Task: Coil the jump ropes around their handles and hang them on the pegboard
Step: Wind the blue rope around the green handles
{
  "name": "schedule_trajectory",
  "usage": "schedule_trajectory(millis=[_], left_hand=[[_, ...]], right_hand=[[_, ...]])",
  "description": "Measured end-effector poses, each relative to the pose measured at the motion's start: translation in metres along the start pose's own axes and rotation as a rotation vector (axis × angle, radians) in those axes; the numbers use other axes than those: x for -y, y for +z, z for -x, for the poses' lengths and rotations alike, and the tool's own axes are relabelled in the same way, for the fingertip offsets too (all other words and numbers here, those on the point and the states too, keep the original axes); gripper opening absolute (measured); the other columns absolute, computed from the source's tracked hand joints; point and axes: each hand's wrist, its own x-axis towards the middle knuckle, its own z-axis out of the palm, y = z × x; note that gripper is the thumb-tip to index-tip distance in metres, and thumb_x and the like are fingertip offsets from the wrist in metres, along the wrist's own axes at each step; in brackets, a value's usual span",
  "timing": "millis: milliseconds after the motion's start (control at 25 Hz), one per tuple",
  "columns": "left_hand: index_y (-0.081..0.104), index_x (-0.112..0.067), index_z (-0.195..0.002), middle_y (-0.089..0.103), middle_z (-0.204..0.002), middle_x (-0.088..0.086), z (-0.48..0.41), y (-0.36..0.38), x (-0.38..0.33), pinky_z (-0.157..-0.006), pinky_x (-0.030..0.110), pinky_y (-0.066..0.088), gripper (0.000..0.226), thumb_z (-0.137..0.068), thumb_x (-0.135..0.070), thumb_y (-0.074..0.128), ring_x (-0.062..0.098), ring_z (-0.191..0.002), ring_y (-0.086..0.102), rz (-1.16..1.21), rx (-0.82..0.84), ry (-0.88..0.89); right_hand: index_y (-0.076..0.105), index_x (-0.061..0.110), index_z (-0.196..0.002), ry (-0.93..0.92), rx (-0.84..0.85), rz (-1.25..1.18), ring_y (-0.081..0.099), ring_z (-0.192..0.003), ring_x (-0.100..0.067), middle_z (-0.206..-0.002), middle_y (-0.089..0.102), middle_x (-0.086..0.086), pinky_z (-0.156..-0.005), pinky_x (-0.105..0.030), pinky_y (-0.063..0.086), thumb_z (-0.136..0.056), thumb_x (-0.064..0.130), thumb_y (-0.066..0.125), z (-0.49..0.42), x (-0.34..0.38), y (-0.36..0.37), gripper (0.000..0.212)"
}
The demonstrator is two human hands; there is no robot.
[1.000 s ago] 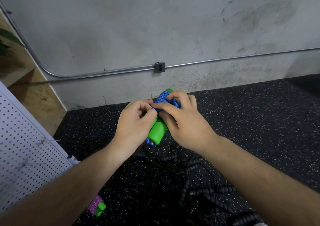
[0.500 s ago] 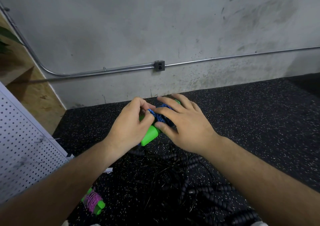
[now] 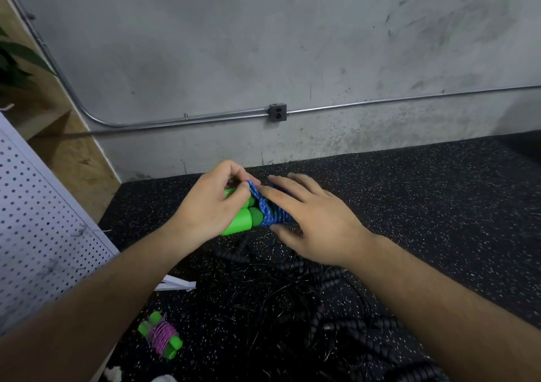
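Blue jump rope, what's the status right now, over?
Left hand pinching blue rope end at green handles. Right hand steadying the coil. Nothing hung on pegboard. Black ropes tangled below.

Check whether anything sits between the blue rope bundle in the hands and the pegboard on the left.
Nothing visible does: the blue rope bundle has open floor toward the pegboard; the left hand holds that side.

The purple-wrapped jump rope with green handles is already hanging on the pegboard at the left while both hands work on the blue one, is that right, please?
Not quite. The purple-wrapped jump rope is coiled but lies on the black floor mat, beside the pegboard, not hung on it, as the head view shows. The rest holds: the left hand and right hand both work on the blue jump rope.
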Motion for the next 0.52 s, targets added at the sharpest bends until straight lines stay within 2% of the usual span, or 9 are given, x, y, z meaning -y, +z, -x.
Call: schedule_trajectory(millis=[80, 200, 280, 400, 440, 520], left_hand=[[0.058, -0.027, -0.093, 0.074, -0.101, -0.016, 0.002, -0.007, 0.004, -0.093, 0.023, 0.048, 0.017, -0.097, -0.01, 0.059, -0.001, -0.099, 0.066, -0.043, 0.011, 0.029], [0.061, -0.03, -0.107, 0.068, -0.112, -0.018, 0.004, -0.021, 0.017, -0.101, 0.036, 0.048, 0.011, -0.096, -0.028, 0.06, 0.002, -0.108, 0.062, -0.208, 0.042, 0.068], [0.058, -0.032, -0.123, 0.062, -0.123, -0.018, 0.008, -0.031, 0.024, -0.106, 0.043, 0.045, 0.037, -0.088, -0.046, 0.059, 0.006, -0.118, 0.057, -0.322, 0.092, 0.094], [0.046, -0.024, -0.143, 0.051, -0.139, -0.007, 0.013, -0.045, 0.033, -0.115, 0.038, 0.034, 0.085, -0.073, -0.07, 0.06, 0.012, -0.13, 0.046, -0.555, 0.174, 0.128], [0.045, -0.021, -0.145, 0.049, -0.141, -0.004, 0.013, -0.05, 0.035, -0.115, 0.036, 0.031, 0.092, -0.071, -0.074, 0.06, 0.014, -0.132, 0.044, -0.596, 0.189, 0.13], [0.049, -0.017, -0.142, 0.052, -0.137, 0.001, 0.011, -0.062, 0.041, -0.113, 0.033, 0.032, 0.093, -0.07, -0.074, 0.06, 0.018, -0.129, 0.046, -0.6, 0.204, 0.141]], right_hand=[[0.036, 0.028, -0.153, -0.037, -0.015, 0.061, 0.046, -0.13, -0.029, -0.15, 0.046, 0.001, -0.089, -0.047, 0.056, -0.095, 0.051, 0.05, -0.003, 0.0, 0.005, 0.064], [0.034, 0.029, -0.154, -0.03, -0.043, 0.102, 0.051, -0.12, -0.03, -0.145, 0.05, 0.0, -0.077, -0.047, 0.058, -0.095, 0.053, 0.046, -0.011, 0.004, 0.014, 0.065], [0.034, 0.03, -0.155, -0.015, -0.06, 0.1, 0.051, -0.116, -0.03, -0.143, 0.051, 0.0, -0.074, -0.046, 0.058, -0.095, 0.055, 0.042, -0.017, 0.007, 0.018, 0.065], [0.035, 0.029, -0.155, -0.011, -0.06, 0.091, 0.052, -0.114, -0.031, -0.141, 0.053, 0.0, -0.074, -0.045, 0.059, -0.095, 0.057, 0.04, -0.025, 0.014, 0.023, 0.066], [0.035, 0.028, -0.155, -0.013, -0.061, 0.078, 0.051, -0.115, -0.03, -0.142, 0.053, 0.0, -0.076, -0.045, 0.059, -0.095, 0.058, 0.041, -0.028, 0.017, 0.024, 0.067], [0.034, 0.025, -0.155, -0.023, -0.058, 0.022, 0.05, -0.118, -0.029, -0.144, 0.05, 0.001, -0.082, -0.046, 0.058, -0.095, 0.059, 0.046, -0.034, 0.022, 0.026, 0.07]])
